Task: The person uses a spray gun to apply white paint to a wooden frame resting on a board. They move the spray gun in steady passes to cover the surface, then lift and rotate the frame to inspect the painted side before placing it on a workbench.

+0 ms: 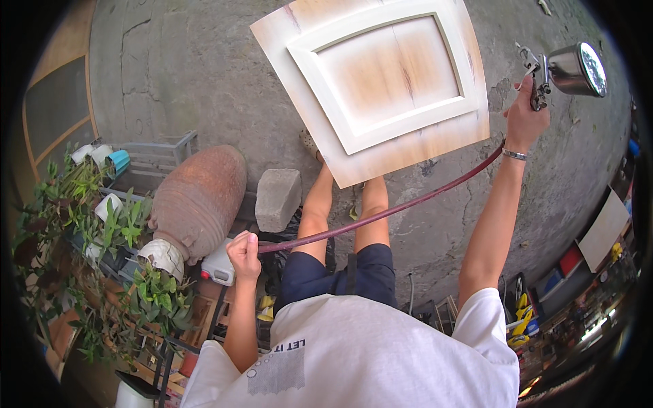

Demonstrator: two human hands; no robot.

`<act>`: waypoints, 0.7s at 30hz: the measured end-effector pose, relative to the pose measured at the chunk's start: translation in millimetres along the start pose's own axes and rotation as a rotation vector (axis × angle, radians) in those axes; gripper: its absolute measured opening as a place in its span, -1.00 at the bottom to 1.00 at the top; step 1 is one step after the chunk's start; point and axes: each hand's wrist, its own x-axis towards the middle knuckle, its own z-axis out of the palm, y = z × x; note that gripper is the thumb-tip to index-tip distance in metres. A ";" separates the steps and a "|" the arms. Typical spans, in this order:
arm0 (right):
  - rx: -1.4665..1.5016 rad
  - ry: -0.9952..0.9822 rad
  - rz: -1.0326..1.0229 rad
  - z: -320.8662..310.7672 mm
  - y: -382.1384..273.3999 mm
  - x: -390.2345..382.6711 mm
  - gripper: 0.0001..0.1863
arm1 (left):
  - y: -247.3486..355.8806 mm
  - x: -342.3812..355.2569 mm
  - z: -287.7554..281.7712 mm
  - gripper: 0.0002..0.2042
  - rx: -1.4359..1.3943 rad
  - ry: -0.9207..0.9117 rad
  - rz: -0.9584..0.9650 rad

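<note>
Here we are in the middle of a spraying job, by the look of it, with the panel (389,76) out in front of us, above the feet and over the concrete ground (204,75); what props it up is hidden. Its raised frame (326,95) reads nearly white, but wood tone glows through the sunken centre and streaks the outer border, so we'd call this coat partway along.

Over on the right, our right hand (528,121) is wrapped around the gun (538,85), metal cup (568,69) out to the side, well clear of the panel's edge. Is the trigger squeezed? We can't tell, and no mist shows. Down on the left, our left hand (243,257) is clenched on the hose (408,205), which sweeps across our legs up to the right wrist, clear of the block (278,199) and the jar (204,197).

The next move, we judge, calls for the gun to swing level with the panel and make a smooth, even pass over that patchy centre, the left hand giving slack so the hose never brushes the wet face.
</note>
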 end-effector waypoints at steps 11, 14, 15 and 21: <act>0.152 -0.501 0.159 24.8 -61.1 -102.1 -0.68 | -32.5 -3.5 -42.9 -0.55 -0.016 0.176 -0.088; 0.230 -0.547 0.052 35.5 -80.2 -135.2 -0.76 | -41.3 -2.9 -57.4 -0.54 0.000 0.195 -0.111; 0.263 -0.570 0.036 39.0 -84.3 -144.8 -0.77 | -41.6 -3.5 -61.9 -0.54 0.010 0.202 -0.116; 0.266 -0.760 -0.034 41.8 -136.0 -189.0 -0.84 | -52.0 -7.0 -78.4 -0.52 -0.007 0.242 -0.158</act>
